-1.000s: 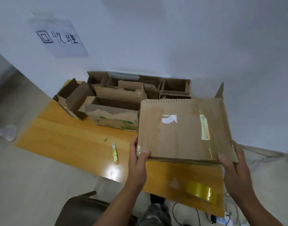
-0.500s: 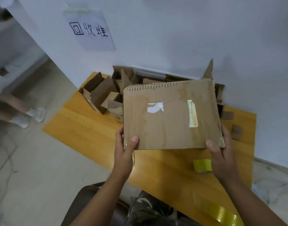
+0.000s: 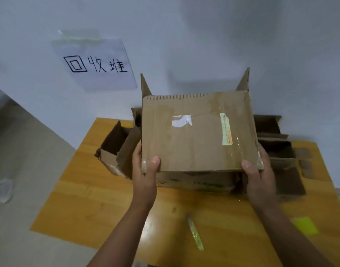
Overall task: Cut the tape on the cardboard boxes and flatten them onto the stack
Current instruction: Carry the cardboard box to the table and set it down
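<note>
Both hands, left hand (image 3: pixel 145 176) and right hand (image 3: pixel 258 176), are pinching the flattened cardboard box (image 3: pixel 198 132), now carried over the stack (image 3: pixel 280 151), nearing placement.

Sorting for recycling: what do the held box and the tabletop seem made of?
The box looks like plain brown corrugated cardboard: matte, fluted top edge, with glossy clear tape along its right side. The tabletop looks like orange wood or wood laminate, glossy enough to reflect light.
</note>
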### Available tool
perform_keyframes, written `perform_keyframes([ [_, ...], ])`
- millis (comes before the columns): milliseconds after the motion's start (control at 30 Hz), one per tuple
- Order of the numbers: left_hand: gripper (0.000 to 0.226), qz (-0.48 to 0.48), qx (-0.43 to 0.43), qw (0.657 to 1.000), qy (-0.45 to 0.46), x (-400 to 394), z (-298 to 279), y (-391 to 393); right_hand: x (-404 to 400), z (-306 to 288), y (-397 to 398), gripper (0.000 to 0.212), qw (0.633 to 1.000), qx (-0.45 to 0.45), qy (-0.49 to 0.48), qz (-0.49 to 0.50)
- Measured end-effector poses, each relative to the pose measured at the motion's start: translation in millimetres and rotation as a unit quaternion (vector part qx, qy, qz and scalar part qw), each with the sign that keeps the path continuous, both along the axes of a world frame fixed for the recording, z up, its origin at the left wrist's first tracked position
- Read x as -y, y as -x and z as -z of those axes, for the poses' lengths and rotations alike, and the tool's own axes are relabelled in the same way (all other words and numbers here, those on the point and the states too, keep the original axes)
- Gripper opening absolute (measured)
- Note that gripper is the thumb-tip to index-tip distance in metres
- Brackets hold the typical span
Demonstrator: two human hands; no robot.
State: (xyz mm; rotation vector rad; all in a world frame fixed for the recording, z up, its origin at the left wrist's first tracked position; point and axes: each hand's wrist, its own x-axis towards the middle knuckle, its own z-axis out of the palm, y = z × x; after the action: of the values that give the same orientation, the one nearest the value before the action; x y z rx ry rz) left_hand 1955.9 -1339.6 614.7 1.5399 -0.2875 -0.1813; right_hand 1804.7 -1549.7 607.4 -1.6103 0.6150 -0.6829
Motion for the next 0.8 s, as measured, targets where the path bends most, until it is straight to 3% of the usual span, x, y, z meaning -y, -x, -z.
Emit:
perform_keyframes([
  [233,0.06,0.035,-0.01,0.999,0.011,-21.7,5.5,-57.1,-40.9,-0.3,-44.2,0.08,0.998,-0.028,-0.004,0.054],
  [333,0.063,0.038,0.008,0.999,0.009,-18.8,6.2,-64.2,-41.6,-1.2,-50.6,0.078,0.998,-0.022,0.003,0.066],
  [500,0.074,0.002,0.093,0.995,0.035,-11.9,47.7,-71.5,-44.9,37.7,-68.8,0.065,0.995,0.051,0.038,0.077],
  [633,0.086,-0.012,0.161,0.983,0.088,-15.2,79.4,-75.3,-51.3,65.2,-76.6,0.066,0.985,0.137,0.073,0.072],
  [800,0.084,-0.029,0.214,0.964,0.155,-32.8,95.3,-65.8,-71.7,78.7,-63.6,0.072,0.965,0.196,0.16,0.072],
])
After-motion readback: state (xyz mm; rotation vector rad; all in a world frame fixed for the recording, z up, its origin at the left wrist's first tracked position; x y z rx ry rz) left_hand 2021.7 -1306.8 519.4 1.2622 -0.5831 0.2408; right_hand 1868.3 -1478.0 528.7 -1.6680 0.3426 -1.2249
